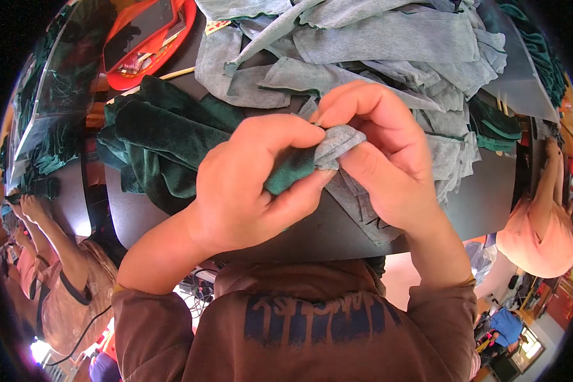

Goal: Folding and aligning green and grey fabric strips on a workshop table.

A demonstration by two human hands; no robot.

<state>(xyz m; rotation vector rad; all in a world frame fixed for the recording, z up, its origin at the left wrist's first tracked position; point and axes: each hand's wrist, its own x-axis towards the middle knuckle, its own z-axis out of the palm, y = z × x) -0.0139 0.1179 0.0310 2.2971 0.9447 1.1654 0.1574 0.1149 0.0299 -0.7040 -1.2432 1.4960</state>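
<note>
Held up over the near part of the dark table, a piece of fabric [339, 145] shows a grey knit underside and a dark green velvet face. My left hand [254, 178] pinches its green part between thumb and fingers. At the folded grey end, my right hand [385, 153] is closed with thumb and fingertips on the cloth. A heap of dark green velvet [162, 143] lies beside my left hand. Beyond and below the right hand spread many grey cut fabric pieces [388, 44], some with green edges.
A red tray [188, 38] with small items and a dark flat object stands at the far left, near a thin wooden stick [178, 73]. More green fabric piles [500, 130] lie to the right. Other people [70, 274] work on the left and right sides [538, 235].
</note>
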